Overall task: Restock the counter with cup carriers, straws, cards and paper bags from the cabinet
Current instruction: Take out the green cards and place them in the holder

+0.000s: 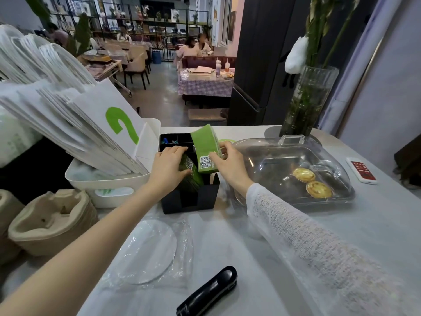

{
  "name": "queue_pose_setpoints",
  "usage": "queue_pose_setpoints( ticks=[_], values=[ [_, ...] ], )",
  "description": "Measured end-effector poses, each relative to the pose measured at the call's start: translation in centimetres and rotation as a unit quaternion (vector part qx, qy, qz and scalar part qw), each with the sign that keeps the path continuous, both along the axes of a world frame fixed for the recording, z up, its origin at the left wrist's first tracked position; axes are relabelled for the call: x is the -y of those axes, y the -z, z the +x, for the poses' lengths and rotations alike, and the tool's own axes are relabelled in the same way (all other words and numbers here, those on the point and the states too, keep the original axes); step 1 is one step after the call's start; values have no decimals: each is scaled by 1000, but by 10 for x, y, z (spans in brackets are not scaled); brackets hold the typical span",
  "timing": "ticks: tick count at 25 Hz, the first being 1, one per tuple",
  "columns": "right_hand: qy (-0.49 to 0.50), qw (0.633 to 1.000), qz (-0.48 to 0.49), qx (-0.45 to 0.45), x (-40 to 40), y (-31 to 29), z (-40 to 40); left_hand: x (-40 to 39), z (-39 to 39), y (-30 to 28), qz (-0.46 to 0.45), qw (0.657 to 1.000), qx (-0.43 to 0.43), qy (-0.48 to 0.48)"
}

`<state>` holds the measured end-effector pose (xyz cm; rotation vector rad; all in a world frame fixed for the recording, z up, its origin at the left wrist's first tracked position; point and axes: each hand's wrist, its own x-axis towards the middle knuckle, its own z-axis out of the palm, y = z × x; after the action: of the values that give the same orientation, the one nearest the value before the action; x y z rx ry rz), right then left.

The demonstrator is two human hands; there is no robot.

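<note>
You are standing at a pale surface (262,258) facing a café dining room, and both of your hands are working over a black organizer box (189,197). Your right hand (230,165) is gripping a thick stack of green cards (205,147), fingers and thumb curled around its lower end beside the printed QR code, and is holding it tilted just above the box. Your left hand (167,166) is curling its fingers over a second batch of green cards (190,173) that is sitting in the box's near compartment. To your left, white paper bags (75,115), the front one carrying a green mark, are leaning in a white bin (102,181), and pulp cup carriers (52,222) are lying stacked at the surface's edge. A clear domed tray (293,169) holding two egg tarts (312,182) is sitting just right of the box, near a glass vase (309,99) of stems. A plastic-wrapped disc (150,249) and a black stapler (207,293) are lying nearer to you.
</note>
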<state>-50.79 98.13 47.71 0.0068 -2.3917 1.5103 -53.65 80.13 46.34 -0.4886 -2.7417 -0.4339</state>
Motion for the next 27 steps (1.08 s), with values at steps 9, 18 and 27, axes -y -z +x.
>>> queue_pose_setpoints(
  ticks=[9,18,27],
  values=[
    [-38,997,38,60,-13,-35,-15,-2,10,-7,157,984,-24,82],
    [-77,982,-104,137,-9,-55,-13,-3,11,-5,164,976,-61,130],
    [-68,990,-45,113,-24,-78,-17,-4,9,-2,195,972,-60,113]
  ],
)
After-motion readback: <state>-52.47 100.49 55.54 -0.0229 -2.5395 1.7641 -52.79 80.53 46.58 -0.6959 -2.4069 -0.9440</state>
